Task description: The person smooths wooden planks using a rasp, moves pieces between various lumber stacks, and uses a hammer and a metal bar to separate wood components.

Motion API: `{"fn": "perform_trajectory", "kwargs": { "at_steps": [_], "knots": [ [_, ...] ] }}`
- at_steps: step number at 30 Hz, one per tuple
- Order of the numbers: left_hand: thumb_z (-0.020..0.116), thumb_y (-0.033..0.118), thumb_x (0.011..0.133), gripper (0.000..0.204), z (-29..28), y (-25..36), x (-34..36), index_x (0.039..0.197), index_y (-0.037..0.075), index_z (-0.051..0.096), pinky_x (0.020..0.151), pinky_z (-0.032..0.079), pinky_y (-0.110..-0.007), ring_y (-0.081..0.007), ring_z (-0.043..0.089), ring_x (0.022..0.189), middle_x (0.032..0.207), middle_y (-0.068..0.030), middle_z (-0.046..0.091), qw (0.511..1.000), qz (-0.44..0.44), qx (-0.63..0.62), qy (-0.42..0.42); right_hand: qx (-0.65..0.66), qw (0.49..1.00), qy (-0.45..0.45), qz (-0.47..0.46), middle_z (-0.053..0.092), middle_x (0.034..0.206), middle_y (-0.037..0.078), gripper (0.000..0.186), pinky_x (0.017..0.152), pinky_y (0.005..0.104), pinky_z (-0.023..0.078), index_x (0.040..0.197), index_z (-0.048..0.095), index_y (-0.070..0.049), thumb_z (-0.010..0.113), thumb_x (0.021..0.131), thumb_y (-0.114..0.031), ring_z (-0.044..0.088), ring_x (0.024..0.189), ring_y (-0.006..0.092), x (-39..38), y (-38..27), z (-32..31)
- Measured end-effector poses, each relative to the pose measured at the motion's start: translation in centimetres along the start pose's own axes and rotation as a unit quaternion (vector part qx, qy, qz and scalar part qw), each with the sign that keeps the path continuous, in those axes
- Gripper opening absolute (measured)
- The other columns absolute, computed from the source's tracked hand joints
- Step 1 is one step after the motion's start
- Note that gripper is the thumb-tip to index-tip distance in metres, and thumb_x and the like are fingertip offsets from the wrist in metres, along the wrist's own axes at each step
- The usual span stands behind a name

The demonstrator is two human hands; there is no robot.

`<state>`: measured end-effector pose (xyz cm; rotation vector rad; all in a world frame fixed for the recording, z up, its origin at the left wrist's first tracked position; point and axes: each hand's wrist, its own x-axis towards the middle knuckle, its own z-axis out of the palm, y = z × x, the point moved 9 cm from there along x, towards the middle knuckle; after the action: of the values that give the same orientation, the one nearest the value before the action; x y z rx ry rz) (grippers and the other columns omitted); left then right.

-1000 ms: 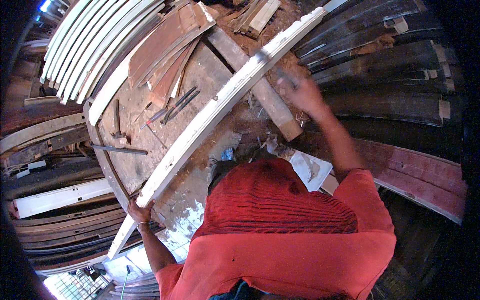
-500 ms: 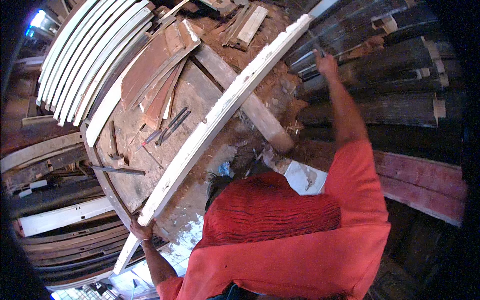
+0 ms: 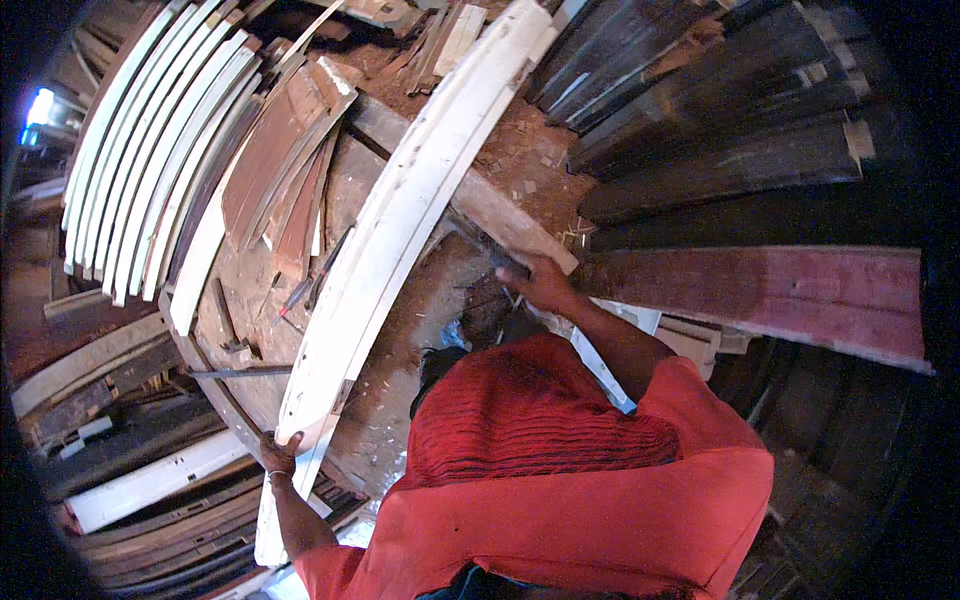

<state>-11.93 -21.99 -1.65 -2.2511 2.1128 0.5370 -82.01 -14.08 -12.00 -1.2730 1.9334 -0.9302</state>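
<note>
A long white board (image 3: 392, 250) lies diagonally over the workbench (image 3: 240, 320) and a crosswise timber (image 3: 510, 225). My left hand (image 3: 280, 458) grips the board near its lower end. My right hand (image 3: 540, 280) is closed on a dark tool (image 3: 490, 250), to the right of the board and beside the timber; the tool's exact kind is unclear. Left of the board, a red and black tool (image 3: 298, 300), a hammer (image 3: 228, 325) and a metal bar (image 3: 240, 372) lie on the bench.
Curved white strips (image 3: 140, 150) and brown offcuts (image 3: 272, 170) are stacked at the upper left. Dark planks (image 3: 700, 130) and a red board (image 3: 760, 295) are on the right, more timber (image 3: 160, 480) at the lower left. Sawdust (image 3: 530, 150) lies past the timber.
The white board has shifted and turned, showing a broader face. My right hand swung out to the upper right, then came back down toward the middle with the tool.
</note>
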Motion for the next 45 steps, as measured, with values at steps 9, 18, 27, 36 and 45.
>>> {"fn": "perform_trajectory", "kwargs": {
  "at_steps": [9, 18, 27, 36, 45],
  "knots": [
    [0.067, 0.073, 0.076, 0.092, 3.7, -3.5, 6.4, 0.114, -0.010, 0.063, 0.091, 0.050, -0.046, -0.0400, 0.066, 0.102, 0.108, -0.0276, 0.068, 0.994, -0.035, 0.042, -0.090, 0.013, 0.985, -0.118, 0.124, 0.064, 0.125, 0.022, 0.059, 0.103, 0.0429, 0.045, 0.131, 0.059, -0.001, 0.066, 0.091, -0.043, 0.060, 0.119, 0.0335, -9.6, -4.8, 2.8],
    [0.062, 0.065, 0.084, 0.080, 5.1, -2.5, 6.9, 0.120, -0.006, 0.063, 0.098, 0.045, -0.046, -0.0439, 0.057, 0.117, 0.119, -0.0328, 0.061, 0.995, 0.036, -0.072, -0.057, 0.007, 0.998, 0.037, -0.043, 0.066, 0.119, 0.023, 0.056, 0.096, 0.0417, 0.050, 0.128, 0.061, -0.002, 0.069, 0.089, -0.042, 0.065, 0.109, 0.0357, -8.3, -10.6, 7.3],
    [0.071, 0.041, 0.087, 0.061, 6.7, -3.2, -3.0, 0.133, 0.003, 0.057, 0.113, 0.031, -0.050, -0.0434, 0.040, 0.135, 0.146, -0.0287, 0.040, 0.960, 0.054, -0.152, 0.230, -0.120, 0.989, -0.081, -0.025, 0.063, 0.125, 0.021, 0.059, 0.100, 0.0472, 0.046, 0.123, 0.065, -0.009, 0.063, 0.087, -0.056, 0.061, 0.115, 0.0376, -5.1, -12.4, 12.3],
    [0.074, 0.029, 0.088, 0.036, 13.2, -0.1, -18.3, 0.113, 0.004, 0.070, 0.088, 0.052, -0.035, -0.0276, 0.069, 0.099, 0.106, -0.0162, 0.072, 0.935, -0.125, -0.312, 0.114, 0.118, 0.976, 0.184, -0.021, 0.066, 0.100, 0.006, 0.042, 0.054, 0.0325, 0.044, 0.114, 0.066, -0.001, 0.063, 0.097, -0.038, 0.058, 0.071, 0.0125, 5.0, -3.1, 3.6],
    [0.074, 0.027, 0.089, 0.036, 22.7, -3.8, -36.8, 0.109, -0.002, 0.069, 0.082, 0.051, -0.029, -0.0137, 0.065, 0.090, 0.099, -0.0085, 0.072, 0.828, -0.337, -0.425, 0.141, 0.326, 0.883, -0.237, 0.241, 0.054, 0.075, 0.001, 0.044, 0.052, 0.0282, 0.041, 0.109, 0.064, -0.014, 0.054, 0.097, -0.055, 0.048, 0.058, 0.0115, -0.6, -11.0, 20.3]
  ]
}}
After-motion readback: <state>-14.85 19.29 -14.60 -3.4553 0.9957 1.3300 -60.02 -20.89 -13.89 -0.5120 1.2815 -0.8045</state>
